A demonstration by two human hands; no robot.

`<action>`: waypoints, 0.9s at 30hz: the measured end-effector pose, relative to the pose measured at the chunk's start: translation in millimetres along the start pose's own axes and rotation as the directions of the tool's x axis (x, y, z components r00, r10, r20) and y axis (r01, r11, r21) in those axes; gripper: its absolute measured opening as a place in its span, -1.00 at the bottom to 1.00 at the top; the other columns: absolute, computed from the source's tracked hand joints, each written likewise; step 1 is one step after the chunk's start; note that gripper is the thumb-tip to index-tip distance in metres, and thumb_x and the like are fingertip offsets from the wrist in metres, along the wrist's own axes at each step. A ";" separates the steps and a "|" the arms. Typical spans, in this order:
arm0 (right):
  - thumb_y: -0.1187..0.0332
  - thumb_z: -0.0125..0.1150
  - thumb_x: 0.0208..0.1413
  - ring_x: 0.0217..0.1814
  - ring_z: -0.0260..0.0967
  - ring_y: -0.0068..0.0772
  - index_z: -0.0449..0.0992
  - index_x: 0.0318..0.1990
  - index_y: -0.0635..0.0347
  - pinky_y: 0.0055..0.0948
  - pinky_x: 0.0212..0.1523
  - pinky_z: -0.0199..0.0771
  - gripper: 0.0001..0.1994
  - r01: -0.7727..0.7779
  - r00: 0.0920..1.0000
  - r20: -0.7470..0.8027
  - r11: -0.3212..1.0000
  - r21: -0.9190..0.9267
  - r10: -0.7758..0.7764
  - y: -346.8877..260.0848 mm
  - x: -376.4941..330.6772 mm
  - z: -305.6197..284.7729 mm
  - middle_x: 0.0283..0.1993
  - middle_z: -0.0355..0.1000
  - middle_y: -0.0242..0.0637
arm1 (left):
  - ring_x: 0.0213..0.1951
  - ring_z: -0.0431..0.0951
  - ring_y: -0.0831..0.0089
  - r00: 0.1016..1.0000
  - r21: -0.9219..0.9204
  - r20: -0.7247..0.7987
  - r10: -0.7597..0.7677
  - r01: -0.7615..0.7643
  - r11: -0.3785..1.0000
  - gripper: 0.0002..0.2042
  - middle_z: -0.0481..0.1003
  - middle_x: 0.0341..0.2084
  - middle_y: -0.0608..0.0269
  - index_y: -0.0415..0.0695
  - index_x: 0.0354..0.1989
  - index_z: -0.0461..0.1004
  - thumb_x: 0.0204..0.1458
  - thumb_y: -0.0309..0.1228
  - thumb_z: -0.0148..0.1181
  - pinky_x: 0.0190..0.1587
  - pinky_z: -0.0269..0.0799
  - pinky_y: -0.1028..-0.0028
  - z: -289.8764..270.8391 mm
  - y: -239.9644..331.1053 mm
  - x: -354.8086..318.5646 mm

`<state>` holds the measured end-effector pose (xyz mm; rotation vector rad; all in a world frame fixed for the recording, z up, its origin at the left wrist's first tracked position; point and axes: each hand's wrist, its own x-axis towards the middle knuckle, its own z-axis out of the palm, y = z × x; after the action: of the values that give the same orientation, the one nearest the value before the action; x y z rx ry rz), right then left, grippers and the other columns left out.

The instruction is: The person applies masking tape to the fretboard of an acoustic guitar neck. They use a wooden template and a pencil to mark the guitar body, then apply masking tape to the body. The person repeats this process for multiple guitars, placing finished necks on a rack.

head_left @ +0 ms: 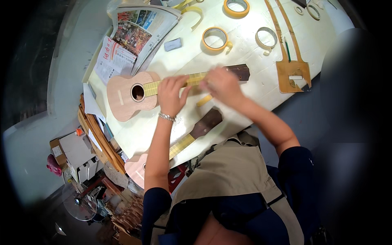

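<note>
Nearest us, a second uke [181, 147]. Past it our main uke [152, 89] lies face-up on the table [255, 49] — left hand [169, 94] loosely spread, fingers on the taped neck [195, 79]; right hand's [222, 83] blurred, can't tell its grip. Probably light, stiff, easily dented — we'd hold the neck. Tape rolls [213, 50] beyond.

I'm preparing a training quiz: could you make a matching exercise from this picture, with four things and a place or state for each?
1. Left hand
2. Right hand
3. Green stick
4. Blue-grey block

A. Between two tan strips
B. Beside the newspapers
C. On the instrument neck, nearer the sound hole
D. Blurred, by the upper dark headstock

Pairs: 1-C, 2-D, 3-A, 4-B
</note>
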<state>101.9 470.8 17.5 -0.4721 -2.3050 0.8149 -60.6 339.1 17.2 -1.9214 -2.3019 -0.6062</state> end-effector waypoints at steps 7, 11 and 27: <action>-0.03 0.14 0.09 -0.01 0.37 -0.51 0.50 -0.19 0.21 -0.47 -0.04 0.37 -0.57 -0.977 -0.050 0.996 0.208 -0.035 -0.069 -88.5 -151.6 93.3 -0.15 0.45 -0.26 | -0.10 0.49 0.23 0.606 -0.031 0.781 -0.150 0.278 0.960 -0.47 0.54 -0.19 0.20 -0.08 -0.03 0.43 -0.17 -0.06 0.30 0.07 0.24 0.20 6.6 -55.9 38.0; 0.12 0.12 0.14 0.30 0.10 -0.36 0.28 0.10 0.12 -0.36 0.27 0.14 -0.56 -0.888 0.172 0.984 -0.441 0.132 -0.050 -123.9 -162.2 150.6 0.24 0.14 -0.23 | -0.28 0.48 0.45 0.701 -0.259 0.705 -0.107 0.395 0.881 -0.51 0.52 -0.33 0.24 -0.24 -0.14 0.44 -0.26 -0.29 0.46 -0.13 0.35 0.47 -51.6 -62.9 36.9; 0.51 -0.02 0.09 -0.60 0.09 -0.65 0.22 -0.21 0.24 -0.59 -0.55 0.16 -0.86 0.364 0.847 -0.487 0.437 0.822 0.211 -316.5 -20.6 -18.9 -0.53 0.19 -0.43 | -0.55 0.31 0.62 0.850 -0.878 -0.366 -0.378 -0.182 0.442 -0.82 0.34 -0.58 0.34 -0.27 -0.16 0.35 0.15 -0.43 0.05 -0.46 0.28 0.61 -293.8 -77.0 -138.6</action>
<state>92.8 233.1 228.2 -0.0405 -1.0675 1.4995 -160.4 97.6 225.0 -1.4486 -1.7872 -2.4447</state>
